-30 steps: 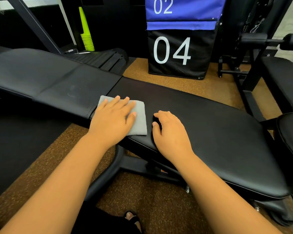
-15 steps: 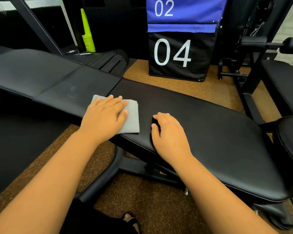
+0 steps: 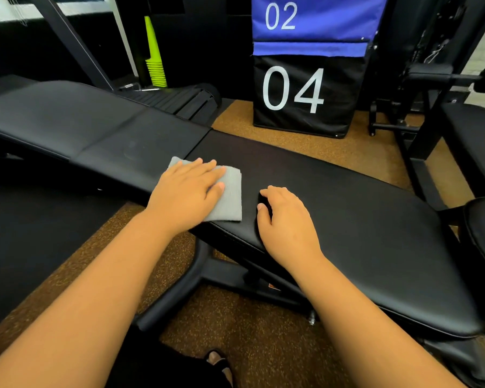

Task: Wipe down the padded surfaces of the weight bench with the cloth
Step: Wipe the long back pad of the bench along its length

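Head view: left hand (image 3: 188, 191) hides most cloth (image 3: 230, 197).

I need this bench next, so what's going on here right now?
A person is wiping the bench pad down. Their left hand presses flat on a folded grey cloth near the seam between two pad sections, while the right hand rests on the pad beside it, fingers loosely curled, apparently bracing. The cloth sits at the pad's near edge; whether the other padded sections have been wiped cannot be told.
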{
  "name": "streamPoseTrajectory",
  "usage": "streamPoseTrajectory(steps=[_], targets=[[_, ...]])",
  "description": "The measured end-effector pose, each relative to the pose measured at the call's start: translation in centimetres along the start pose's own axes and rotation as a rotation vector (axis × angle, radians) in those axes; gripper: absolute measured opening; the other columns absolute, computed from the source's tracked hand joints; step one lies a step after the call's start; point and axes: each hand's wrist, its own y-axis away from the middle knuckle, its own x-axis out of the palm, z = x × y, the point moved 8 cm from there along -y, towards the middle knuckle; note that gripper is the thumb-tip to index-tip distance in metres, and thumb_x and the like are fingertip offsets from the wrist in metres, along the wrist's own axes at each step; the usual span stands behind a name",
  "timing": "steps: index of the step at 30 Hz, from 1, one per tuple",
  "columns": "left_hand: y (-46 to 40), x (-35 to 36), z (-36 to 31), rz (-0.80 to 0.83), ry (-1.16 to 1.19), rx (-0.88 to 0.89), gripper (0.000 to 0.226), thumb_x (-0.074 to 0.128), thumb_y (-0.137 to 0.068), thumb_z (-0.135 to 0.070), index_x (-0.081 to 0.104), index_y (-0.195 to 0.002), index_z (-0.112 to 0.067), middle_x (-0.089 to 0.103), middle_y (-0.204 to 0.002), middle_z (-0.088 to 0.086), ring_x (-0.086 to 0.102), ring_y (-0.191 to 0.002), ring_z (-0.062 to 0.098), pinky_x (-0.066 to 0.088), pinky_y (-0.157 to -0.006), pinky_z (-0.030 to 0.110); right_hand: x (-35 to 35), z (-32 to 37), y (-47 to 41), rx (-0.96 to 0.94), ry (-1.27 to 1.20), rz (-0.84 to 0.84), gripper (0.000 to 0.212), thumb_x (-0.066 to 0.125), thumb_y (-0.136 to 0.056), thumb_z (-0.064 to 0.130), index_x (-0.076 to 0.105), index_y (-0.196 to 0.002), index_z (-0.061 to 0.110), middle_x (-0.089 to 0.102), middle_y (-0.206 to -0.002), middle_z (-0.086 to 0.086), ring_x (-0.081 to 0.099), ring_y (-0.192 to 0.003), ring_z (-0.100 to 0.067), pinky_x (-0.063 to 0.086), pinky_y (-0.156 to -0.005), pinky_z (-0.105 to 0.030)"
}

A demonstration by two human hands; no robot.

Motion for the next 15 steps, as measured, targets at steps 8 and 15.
streamPoseTrajectory(steps=[8,15], targets=[[0.2,0.8,-1.8,0.046,-0.037,0.032,0.061,0.013,-0.098,-0.047,0.034,-0.15,-0.023,0.033,-0.157,0.001,0.025,-0.146,0.023,0.019,-0.117,0.044,0.3,-0.4,0.3,0.04,-0.002,0.031,0.035,0.041,-0.1,0.024,0.053,-0.133,0.016,0.054,-0.136,0.0,0.038,-0.138,-0.025,0.033,-0.112,-0.045],[3.7,0.8,-3.5,-0.026,0.033,0.044,0.061,0.012,-0.099,-0.048,0.039,-0.149,-0.025,0.037,-0.155,-0.003,0.027,-0.146,0.018,0.016,-0.118,0.041,-1.0,-0.2,0.3,0.013,-0.073,-0.095,0.031,0.045,-0.097,0.01,0.062,-0.122,0.013,0.061,-0.124,0.0,0.049,-0.122,-0.019,0.035,-0.11,-0.032]])
